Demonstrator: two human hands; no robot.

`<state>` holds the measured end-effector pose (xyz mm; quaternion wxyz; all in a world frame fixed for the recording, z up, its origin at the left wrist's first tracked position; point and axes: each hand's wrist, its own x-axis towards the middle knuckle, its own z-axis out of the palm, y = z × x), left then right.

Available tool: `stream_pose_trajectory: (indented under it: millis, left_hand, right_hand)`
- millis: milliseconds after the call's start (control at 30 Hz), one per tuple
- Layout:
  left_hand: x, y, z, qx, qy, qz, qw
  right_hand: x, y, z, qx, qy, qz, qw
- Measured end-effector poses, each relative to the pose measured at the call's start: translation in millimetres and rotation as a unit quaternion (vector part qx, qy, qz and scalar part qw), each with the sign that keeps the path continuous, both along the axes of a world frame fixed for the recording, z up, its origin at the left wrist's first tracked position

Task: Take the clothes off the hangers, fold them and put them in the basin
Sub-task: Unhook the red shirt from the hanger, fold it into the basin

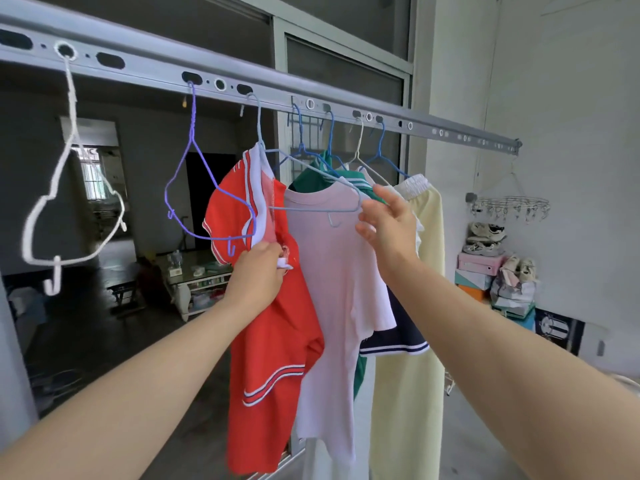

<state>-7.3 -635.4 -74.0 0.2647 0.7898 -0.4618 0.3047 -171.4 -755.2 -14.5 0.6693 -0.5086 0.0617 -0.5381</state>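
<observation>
Hanging at far left: an empty white hanger (72, 109), hooked into a hole of the grey rail (156, 60) that runs across the top.
Next along the rail: an empty purple hanger (191, 112), whose lower bar crosses in front of the red shirt's sleeve.
Left hand (258, 271): raised, with the fingers curled tight and pinching a bunch of the red shirt's white trim.
Red shirt (273, 341): white and navy stripes at sleeve and hem. It hangs only from the left shoulder of the light-blue hanger, its collar pulled open and its body drooping below the left hand.
Light-blue hanger (311, 209): still hooked on the rail. Its right arm and bottom bar are bare and lie in front of the pink shirt.
Right hand (388, 223): raised, with the fingertips and thumb closing on the right corner of the light-blue hanger.
Pink shirt (332, 254): on its own hanger just behind, hanging straight.
Further back on the rail: a green garment (304, 178), a navy piece with white stripes (394, 337) and pale yellow trousers (405, 393), all on hangers and packed close together.
Right wall: a round clip rack (512, 206) above a stack of boxes with shoes (481, 265).
</observation>
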Motion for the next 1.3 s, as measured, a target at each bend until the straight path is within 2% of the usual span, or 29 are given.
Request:
stream_pose_trajectory:
  millis: [100,233,300,367,500,600,700,733,900,1000,1067,1133,1200,1300]
  left_hand:
    - [6.3,-0.4,-2.0,-0.021,0.005,0.011,1.0]
    - [8.6,-5.9,5.1,-0.069,0.021,-0.023,0.997]
    - [5.6,-9.1,12.1,-0.075,0.026,-0.042,0.996]
    - [8.8,-7.4,17.0,-0.069,0.033,-0.057,0.995]
    - [22.2,-1.0,20.0,-0.09,0.055,-0.088,0.991]
    - [34.2,-0.3,21.2,-0.12,0.052,-0.094,0.987]
    - [52.9,-5.7,24.4,-0.107,0.032,-0.053,0.992]
    - [57.4,-7.3,25.9,-0.105,0.024,-0.053,0.993]
    - [55.3,-18.4,29.9,-0.102,0.032,-0.085,0.991]
    - [53.5,-30.9,30.8,-0.099,0.01,-0.136,0.986]
    - [53.8,-35.1,32.9,-0.088,-0.028,-0.135,0.987]
    - [55.7,-34.5,34.2,-0.076,-0.012,-0.153,0.985]
    - [68.0,-34.5,30.0,-0.055,0.014,-0.148,0.987]
    - [80.7,-32.7,24.4,-0.038,0.035,-0.078,0.996]
  right_hand:
    - [6.9,-1.5,2.6,0.004,-0.007,-0.048,0.999]
    - [38.0,8.5,-21.3,-0.04,0.144,-0.002,0.989]
    - [52.0,14.6,-35.8,-0.088,0.19,0.024,0.978]
    - [65.0,22.3,-41.4,-0.129,0.169,0.038,0.976]
    - [82.9,36.4,-32.3,-0.245,0.141,-0.022,0.959]
    - [92.6,40.6,-25.8,-0.367,0.154,-0.058,0.916]
    - [94.2,36.5,-26.7,-0.509,0.186,-0.155,0.826]
    - [94.0,35.1,-28.8,-0.53,0.186,-0.167,0.81]
    - [91.1,33.3,-26.3,-0.456,0.166,-0.172,0.857]
    - [95.8,33.3,-17.2,-0.463,0.184,-0.173,0.85]
    - [97.1,33.3,-14.9,-0.486,0.198,-0.168,0.834]
    - [94.0,32.5,-13.5,-0.488,0.176,-0.194,0.832]
    - [86.9,30.8,-11.1,-0.435,0.139,-0.218,0.863]
    - [74.4,25.9,-3.6,-0.353,0.118,-0.23,0.899]
